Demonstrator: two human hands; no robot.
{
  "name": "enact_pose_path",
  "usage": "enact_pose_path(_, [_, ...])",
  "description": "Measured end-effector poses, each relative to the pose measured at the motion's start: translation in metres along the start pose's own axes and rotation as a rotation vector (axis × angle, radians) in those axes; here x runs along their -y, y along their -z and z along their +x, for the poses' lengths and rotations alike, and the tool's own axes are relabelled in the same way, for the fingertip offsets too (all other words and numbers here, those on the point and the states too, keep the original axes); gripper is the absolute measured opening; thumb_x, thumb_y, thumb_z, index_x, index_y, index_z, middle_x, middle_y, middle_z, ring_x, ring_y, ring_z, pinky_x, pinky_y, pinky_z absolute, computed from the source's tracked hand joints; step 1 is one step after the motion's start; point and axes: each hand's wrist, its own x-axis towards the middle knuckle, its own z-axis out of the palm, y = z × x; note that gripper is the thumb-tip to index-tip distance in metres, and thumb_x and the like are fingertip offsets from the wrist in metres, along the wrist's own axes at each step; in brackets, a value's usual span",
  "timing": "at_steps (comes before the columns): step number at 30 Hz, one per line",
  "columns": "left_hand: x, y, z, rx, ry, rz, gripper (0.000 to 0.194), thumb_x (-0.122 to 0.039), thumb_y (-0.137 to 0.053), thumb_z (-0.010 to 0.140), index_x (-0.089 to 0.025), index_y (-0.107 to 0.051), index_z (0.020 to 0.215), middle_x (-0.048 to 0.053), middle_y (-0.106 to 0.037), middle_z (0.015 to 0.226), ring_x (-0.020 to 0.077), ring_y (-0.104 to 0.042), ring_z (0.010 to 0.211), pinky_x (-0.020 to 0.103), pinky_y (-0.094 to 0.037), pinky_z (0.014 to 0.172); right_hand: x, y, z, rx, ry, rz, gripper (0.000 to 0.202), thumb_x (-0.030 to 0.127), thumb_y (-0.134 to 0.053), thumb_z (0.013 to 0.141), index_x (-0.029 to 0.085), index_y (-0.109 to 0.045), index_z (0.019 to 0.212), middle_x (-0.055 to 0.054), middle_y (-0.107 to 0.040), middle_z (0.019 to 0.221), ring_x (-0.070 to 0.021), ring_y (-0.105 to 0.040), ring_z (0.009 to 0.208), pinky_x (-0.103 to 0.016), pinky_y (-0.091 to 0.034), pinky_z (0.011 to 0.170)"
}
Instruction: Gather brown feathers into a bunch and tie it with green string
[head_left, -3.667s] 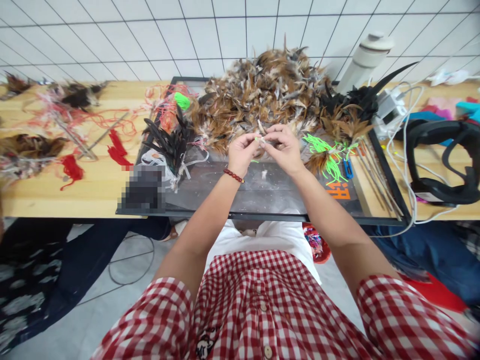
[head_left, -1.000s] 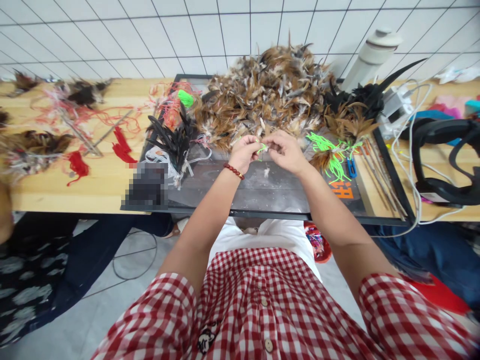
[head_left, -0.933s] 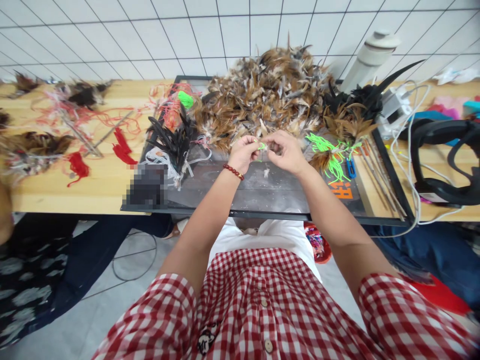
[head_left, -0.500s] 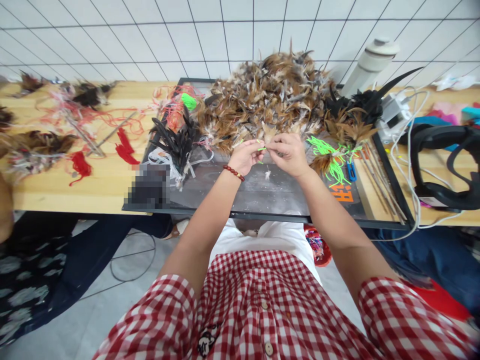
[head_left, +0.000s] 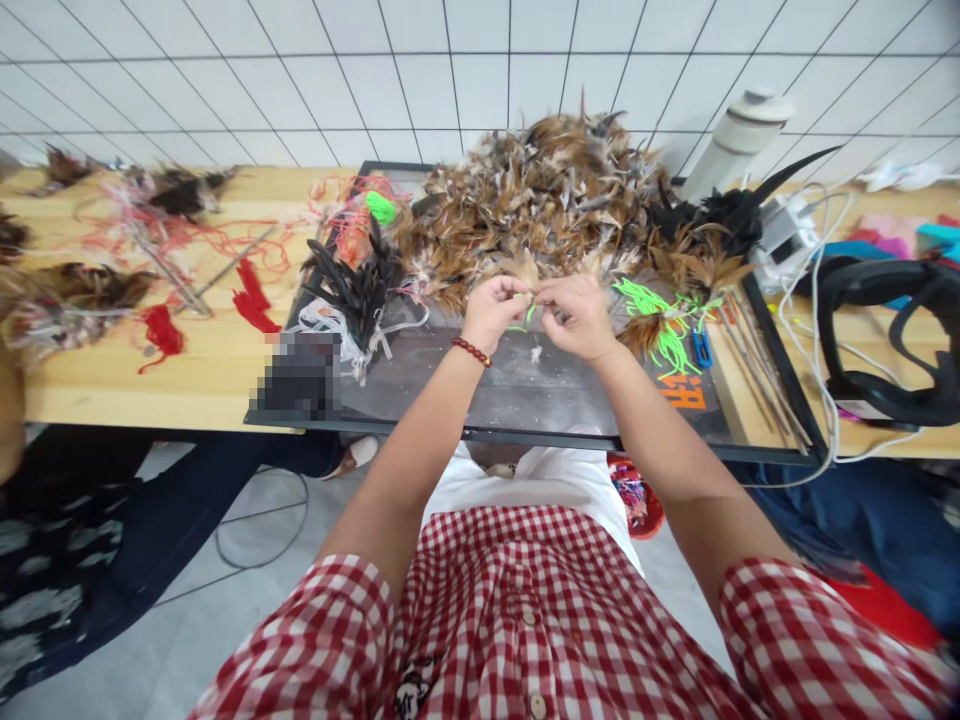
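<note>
My left hand (head_left: 493, 312), a red bead bracelet on its wrist, pinches with thumb and fingertips at a bright green string (head_left: 530, 312). Close beside it my right hand (head_left: 577, 315) is closed too, its fingertips on the same string. Light tan feathers (head_left: 521, 266) stick up just behind the fingers; which hand grips them is hidden. Beyond the hands rises a big pile of brown feathers (head_left: 540, 190). To the right of my right hand lies a bundle of green strings (head_left: 656, 315) with brown feathers. Left of my left hand are black feathers (head_left: 356, 285) with white ties.
A dark board (head_left: 450, 390) with a raised rim lies under the work. Thin sticks (head_left: 757, 360) and a blue clip-like tool (head_left: 702, 348) are at right, near a black headset (head_left: 885, 340), cables and a white bottle (head_left: 739, 140). Red tassels (head_left: 251, 297) lie left. People sit on both sides.
The left hand has turned from palm-up to knuckles-up, its fingers curling in. A loop of green string now shows between the hands, which stay in nearly the same place.
</note>
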Motion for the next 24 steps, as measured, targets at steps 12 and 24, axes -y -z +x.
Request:
enact_pose_path(12, [0.013, -0.001, 0.003, -0.087, -0.378, 0.239, 0.025, 0.005, -0.07, 0.072, -0.018, -0.071, 0.064, -0.002, -0.071, 0.075, 0.0071, -0.065, 0.074, 0.017, -0.049, 0.075, -0.005, -0.024, 0.01, -0.026, -0.73, 0.801, 0.032, 0.044, -0.083, 0.067, 0.019, -0.069, 0.083, 0.003, -0.066, 0.069, -0.0089, -0.05, 0.059, -0.024, -0.038, 0.056])
enact_pose_path(24, [0.011, -0.001, 0.005, -0.113, -0.305, 0.143, 0.024, 0.005, -0.075, 0.07, -0.018, -0.071, 0.066, -0.004, -0.067, 0.067, 0.0057, -0.061, 0.064, 0.017, -0.049, 0.067, 0.003, -0.016, 0.014, 0.039, -0.649, 0.864, 0.061, 0.07, -0.092, 0.056, 0.021, -0.06, 0.076, 0.005, -0.057, 0.067, -0.0098, -0.047, 0.063, -0.027, -0.041, 0.062])
